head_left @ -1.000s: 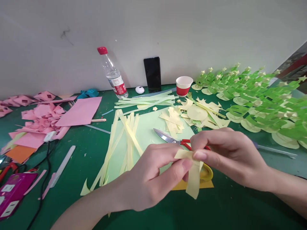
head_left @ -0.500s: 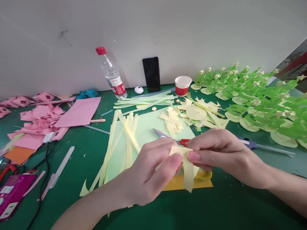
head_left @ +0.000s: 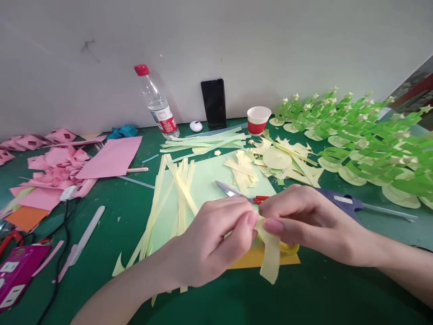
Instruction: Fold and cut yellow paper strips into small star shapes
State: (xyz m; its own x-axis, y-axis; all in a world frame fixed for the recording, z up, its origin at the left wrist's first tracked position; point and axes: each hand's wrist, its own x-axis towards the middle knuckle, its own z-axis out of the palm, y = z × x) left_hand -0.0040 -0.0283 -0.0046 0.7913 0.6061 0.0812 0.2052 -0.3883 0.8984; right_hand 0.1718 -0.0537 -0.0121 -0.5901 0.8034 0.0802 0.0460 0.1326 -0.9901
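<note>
My left hand (head_left: 209, 248) and my right hand (head_left: 314, 221) meet above the green table (head_left: 101, 253), both pinching one pale yellow paper strip (head_left: 270, 257). The strip is folded at the fingertips and its loose ends hang down. Right behind the hands lie red-handled scissors (head_left: 237, 193) on a light green sheet (head_left: 203, 185). Under the hands sit an orange card (head_left: 260, 259) and a yellow ring-shaped thing (head_left: 289, 247), partly hidden. Several long yellow strips (head_left: 179, 194) lie just left of my left hand.
A glue gun (head_left: 341, 201) lies right of my right hand. Green paper trees (head_left: 368, 144) fill the right side. At the back wall stand a water bottle (head_left: 155, 104), a black phone (head_left: 214, 104) and a paper cup (head_left: 258, 121). Pink paper (head_left: 111, 158) and a power strip (head_left: 16, 273) lie left.
My fingertips have closed tighter together on the strip and its fold has been squeezed narrower; the hanging ends dropped a little lower. The hands stayed in nearly the same place.
</note>
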